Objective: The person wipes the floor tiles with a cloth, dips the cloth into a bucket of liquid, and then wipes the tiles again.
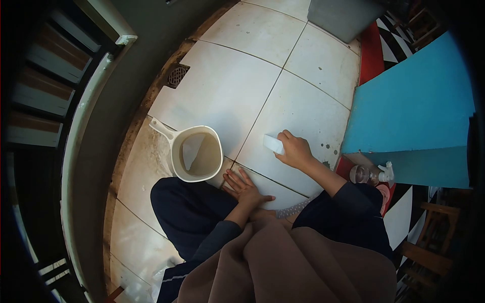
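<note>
My right hand (294,150) is closed around a white block-shaped sponge (273,144), held at or just over the white floor tiles (262,106). With fingers spread, my left hand (246,190) rests on the tiles close to my legs and holds nothing. A cream dipper (197,154) with a handle stands just beyond my left knee, up and to the left of my left hand. Cloudy liquid shows inside it.
A square drain (177,75) lies by the dark wall at the left. A blue block-like structure (411,111) rises at the right, with a clear spray bottle (369,173) beside it. A grey object (343,17) stands at the top right.
</note>
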A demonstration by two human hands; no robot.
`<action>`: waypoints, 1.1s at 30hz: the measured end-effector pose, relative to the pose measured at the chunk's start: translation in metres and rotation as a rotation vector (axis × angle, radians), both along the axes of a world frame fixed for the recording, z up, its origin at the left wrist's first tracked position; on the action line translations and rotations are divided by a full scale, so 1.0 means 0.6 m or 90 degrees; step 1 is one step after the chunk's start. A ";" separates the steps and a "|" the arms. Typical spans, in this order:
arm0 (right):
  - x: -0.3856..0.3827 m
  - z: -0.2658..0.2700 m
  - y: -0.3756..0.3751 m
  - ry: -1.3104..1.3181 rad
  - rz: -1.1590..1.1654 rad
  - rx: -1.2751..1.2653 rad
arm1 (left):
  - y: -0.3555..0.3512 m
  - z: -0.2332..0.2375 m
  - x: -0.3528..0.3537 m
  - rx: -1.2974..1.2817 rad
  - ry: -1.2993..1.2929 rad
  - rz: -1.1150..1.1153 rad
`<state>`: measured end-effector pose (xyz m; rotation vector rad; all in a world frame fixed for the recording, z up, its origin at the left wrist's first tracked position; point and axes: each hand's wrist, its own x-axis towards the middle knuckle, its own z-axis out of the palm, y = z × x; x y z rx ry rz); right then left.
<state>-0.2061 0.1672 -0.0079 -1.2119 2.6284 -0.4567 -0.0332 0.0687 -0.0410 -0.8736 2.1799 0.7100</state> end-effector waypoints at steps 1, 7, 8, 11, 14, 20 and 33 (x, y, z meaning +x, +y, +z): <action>-0.011 0.001 0.002 -0.004 0.001 -0.008 | -0.001 0.000 -0.001 0.004 -0.009 0.002; -0.129 -0.003 -0.038 0.086 -0.212 -0.028 | 0.000 -0.020 0.005 -0.002 -0.006 0.002; -0.125 -0.009 -0.040 0.088 -0.193 -0.021 | 0.001 -0.023 0.006 -0.002 -0.007 0.001; -0.080 -0.010 -0.031 0.076 -0.125 -0.003 | 0.002 -0.019 0.002 -0.002 -0.002 -0.003; -0.019 0.001 -0.005 0.021 -0.039 0.000 | 0.002 -0.014 0.003 -0.004 -0.004 -0.005; -0.105 -0.003 -0.008 0.064 -0.128 -0.019 | 0.003 -0.012 0.002 0.009 -0.006 0.005; -0.070 0.001 0.004 0.023 -0.079 0.002 | 0.000 -0.008 0.001 0.011 -0.015 -0.002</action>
